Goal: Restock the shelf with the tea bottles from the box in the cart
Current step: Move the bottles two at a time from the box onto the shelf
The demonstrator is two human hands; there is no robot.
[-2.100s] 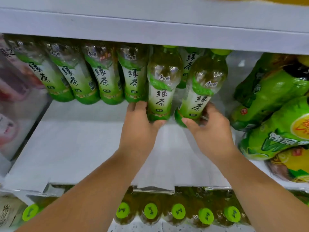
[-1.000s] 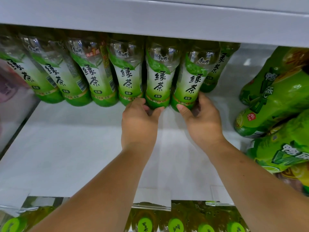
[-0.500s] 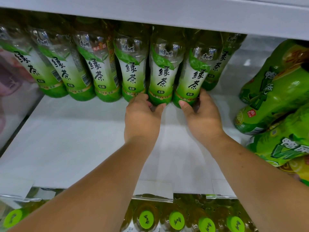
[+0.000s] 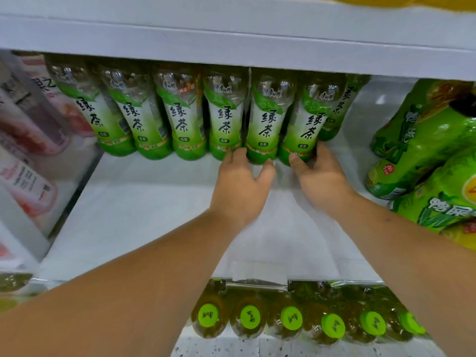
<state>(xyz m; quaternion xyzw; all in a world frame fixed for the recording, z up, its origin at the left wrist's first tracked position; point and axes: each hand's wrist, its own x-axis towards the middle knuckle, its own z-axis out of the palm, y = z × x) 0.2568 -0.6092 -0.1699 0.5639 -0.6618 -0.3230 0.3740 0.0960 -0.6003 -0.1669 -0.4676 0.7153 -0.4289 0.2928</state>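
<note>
Green-and-white labelled tea bottles (image 4: 180,119), with clear shoulders, black brush characters down the front and deep green bases: six upright in a front row across the upper middle of the frame, set far back on the white shelf (image 4: 128,215). A seventh bottle (image 4: 340,106) is partly seen behind the right end of the row.

Left hand (image 4: 242,186), centre of frame: curled round the base of the fifth bottle (image 4: 265,124), thumb on its right side, fingers on its left, between it and the fourth.

Right hand (image 4: 319,176), just right of centre: gripping the base of the sixth bottle (image 4: 307,124), thumb on the front, fingers wrapped round behind its right side.

Both held bottles upright, close side by side, in line with the rest of the row.

Upper shelf board (image 4: 231,39): white, across the top of the frame.

Larger green bottles (image 4: 425,140): right edge, leaning.

Pink-and-white cartons (image 4: 28,130): left edge, blurred.

Green-capped bottles (image 4: 291,318): bottom of the frame, below the front lip of the shelf, caps seen from above
</note>
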